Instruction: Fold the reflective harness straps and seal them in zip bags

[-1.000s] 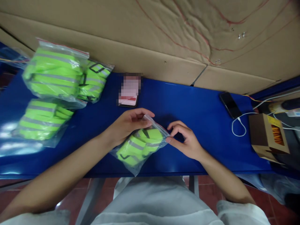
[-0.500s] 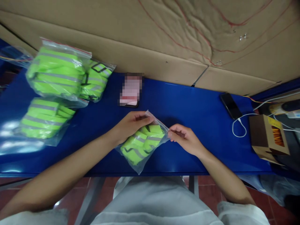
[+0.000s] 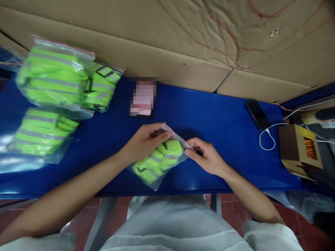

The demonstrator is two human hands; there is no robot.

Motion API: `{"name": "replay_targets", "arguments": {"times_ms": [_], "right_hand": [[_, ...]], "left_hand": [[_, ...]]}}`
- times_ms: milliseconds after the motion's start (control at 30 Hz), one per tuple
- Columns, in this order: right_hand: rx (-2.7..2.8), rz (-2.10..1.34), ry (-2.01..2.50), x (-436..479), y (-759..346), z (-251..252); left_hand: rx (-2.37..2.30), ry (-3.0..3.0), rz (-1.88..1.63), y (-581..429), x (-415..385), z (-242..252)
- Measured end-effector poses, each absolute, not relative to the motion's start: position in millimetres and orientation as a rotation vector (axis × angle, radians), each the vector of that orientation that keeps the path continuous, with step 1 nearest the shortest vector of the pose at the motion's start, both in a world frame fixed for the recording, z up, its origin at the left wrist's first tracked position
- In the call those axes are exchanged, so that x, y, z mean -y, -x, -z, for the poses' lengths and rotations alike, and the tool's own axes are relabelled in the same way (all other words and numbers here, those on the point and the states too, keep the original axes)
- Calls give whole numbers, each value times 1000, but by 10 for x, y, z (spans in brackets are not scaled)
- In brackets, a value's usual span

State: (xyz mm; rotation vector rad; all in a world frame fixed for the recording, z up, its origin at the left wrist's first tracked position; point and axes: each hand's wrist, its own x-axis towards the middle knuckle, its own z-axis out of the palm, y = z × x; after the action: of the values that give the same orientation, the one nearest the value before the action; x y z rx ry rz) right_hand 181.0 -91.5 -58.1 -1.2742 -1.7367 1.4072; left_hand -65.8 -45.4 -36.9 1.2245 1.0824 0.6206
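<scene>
A clear zip bag (image 3: pixel 159 162) with folded neon-yellow reflective fabric inside lies tilted on the blue table, near its front edge. My left hand (image 3: pixel 146 141) grips the bag's top at its upper left end, thumb laid over the zip strip. At the strip's right end, my right hand (image 3: pixel 204 155) pinches the bag's corner between thumb and fingers. Whether the zip is closed along its length I cannot tell.
To the left lie several bagged bundles of the same fabric (image 3: pixel 53 76). A phone with a blurred-out screen (image 3: pixel 143 97) rests near the cardboard wall (image 3: pixel 162 52). On the right are a black phone (image 3: pixel 258 113) on a white cable and an opened cardboard box (image 3: pixel 293 146).
My right hand has shifted slightly left along the bag's top edge, its thumb now straighter. My left hand stays on the strip. The whole view has moved a little.
</scene>
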Motion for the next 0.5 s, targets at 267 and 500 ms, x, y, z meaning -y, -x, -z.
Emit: {"name": "replay_targets", "arguments": {"times_ms": [267,500], "right_hand": [[1464,-1716,1282,901,-1816,576],[1397,-1767,1269,879,-1802,628]], "left_hand": [[-1004,-1239,-603,623,481,435],[-961,-1339,-523,597,526,474]]}}
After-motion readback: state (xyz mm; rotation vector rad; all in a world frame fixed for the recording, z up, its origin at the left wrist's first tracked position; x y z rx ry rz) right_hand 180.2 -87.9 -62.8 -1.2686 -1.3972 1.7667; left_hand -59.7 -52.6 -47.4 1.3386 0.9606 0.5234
